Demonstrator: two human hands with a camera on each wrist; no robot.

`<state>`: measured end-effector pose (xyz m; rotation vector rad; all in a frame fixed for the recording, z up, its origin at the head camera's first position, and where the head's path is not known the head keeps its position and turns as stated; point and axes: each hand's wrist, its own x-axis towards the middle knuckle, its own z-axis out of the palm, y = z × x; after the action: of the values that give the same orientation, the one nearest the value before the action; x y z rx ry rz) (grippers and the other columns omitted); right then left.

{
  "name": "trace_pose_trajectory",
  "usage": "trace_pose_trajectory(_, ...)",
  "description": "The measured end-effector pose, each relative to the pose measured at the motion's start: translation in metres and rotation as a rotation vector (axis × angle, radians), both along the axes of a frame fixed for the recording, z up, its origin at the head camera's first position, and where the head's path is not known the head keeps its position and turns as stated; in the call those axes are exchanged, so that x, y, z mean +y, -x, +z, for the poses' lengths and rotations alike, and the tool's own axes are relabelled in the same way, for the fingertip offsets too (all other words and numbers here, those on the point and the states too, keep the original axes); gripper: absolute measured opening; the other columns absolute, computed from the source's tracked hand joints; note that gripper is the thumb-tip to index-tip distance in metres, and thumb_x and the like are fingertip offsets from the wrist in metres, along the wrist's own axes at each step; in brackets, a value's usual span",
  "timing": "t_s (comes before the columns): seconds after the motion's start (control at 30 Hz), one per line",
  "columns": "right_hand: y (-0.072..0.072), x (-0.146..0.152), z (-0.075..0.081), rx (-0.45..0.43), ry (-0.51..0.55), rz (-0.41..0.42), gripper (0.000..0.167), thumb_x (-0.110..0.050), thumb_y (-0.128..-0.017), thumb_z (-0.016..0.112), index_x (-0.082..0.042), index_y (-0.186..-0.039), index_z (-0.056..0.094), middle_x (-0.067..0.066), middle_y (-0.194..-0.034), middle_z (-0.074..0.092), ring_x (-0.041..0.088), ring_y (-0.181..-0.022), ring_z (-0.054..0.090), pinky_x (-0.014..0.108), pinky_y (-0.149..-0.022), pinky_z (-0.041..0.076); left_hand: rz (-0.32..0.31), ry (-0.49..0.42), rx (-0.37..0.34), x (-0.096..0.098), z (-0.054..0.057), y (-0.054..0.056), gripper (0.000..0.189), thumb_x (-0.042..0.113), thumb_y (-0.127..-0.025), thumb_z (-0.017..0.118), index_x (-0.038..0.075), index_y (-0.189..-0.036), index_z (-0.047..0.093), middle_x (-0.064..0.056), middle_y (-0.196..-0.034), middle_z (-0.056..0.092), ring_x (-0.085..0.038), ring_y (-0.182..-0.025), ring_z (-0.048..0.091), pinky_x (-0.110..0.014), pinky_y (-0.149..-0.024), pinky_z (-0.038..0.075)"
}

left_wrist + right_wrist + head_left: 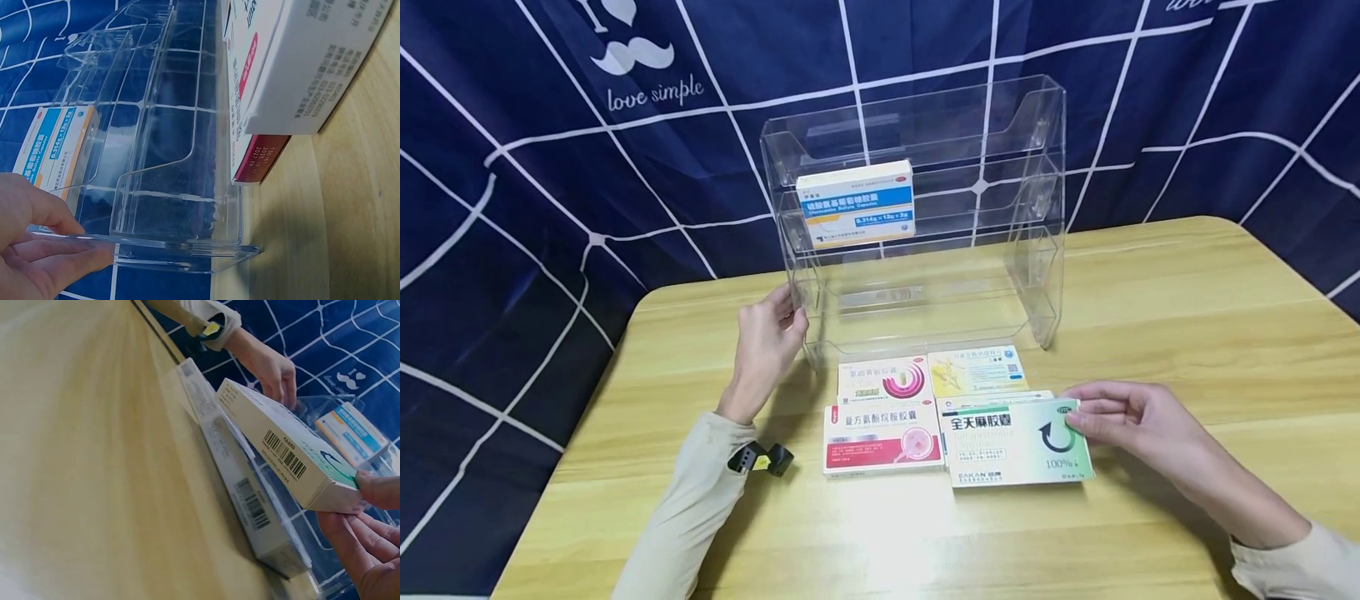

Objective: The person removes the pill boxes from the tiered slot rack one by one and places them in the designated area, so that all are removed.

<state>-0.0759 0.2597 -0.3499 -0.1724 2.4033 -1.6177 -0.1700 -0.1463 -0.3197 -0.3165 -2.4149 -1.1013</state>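
My right hand (1138,425) pinches the right end of a white and green medicine box (1018,446), thumb on its front and fingers behind. In the right wrist view this box (281,440) is lifted above another box (240,487) on the table. With its thumb and fingers, my left hand (767,346) grips the left side panel of a clear plastic tiered rack (1037,275). The left wrist view shows that hand (44,244) with the panel's edge between thumb and fingers. A white, blue and orange medicine box (857,204) stands in an upper tier, at the left.
In front of the rack lie a red and white box (883,437), a box with pink rings (880,379) and a yellow and white box (977,371). The held box partly hides another. Behind the wooden table (1172,292) hangs a dark blue gridded cloth (925,42).
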Motion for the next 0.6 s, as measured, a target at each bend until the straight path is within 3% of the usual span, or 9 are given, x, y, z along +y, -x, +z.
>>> trace_pose_trajectory(0.33,-0.022,0.007,-0.012,-0.041,0.009,0.013,0.032,-0.008,-0.092,0.063,0.008,-0.12,0.058,-0.002,-0.099,0.072,0.011,-0.086,0.069,0.027,-0.07,0.061,-0.02,-0.02,0.0,0.001,0.002,0.005,0.029,-0.011,-0.083,0.053,-0.016,-0.11,0.062,-0.03,-0.104,0.066,-0.039,-0.098,0.067,-0.038,-0.084,0.059)
trace_pose_trajectory(0.6,-0.027,0.009,-0.017,-0.133,0.008,0.035,0.034,-0.009,-0.092,0.064,0.009,-0.12,0.058,0.0,-0.099,0.072,0.012,-0.085,0.068,0.027,-0.07,0.061,-0.003,-0.031,-0.025,0.0,0.002,0.003,0.03,-0.011,-0.083,0.053,-0.016,-0.111,0.062,-0.03,-0.105,0.066,-0.038,-0.1,0.066,-0.038,-0.085,0.059)
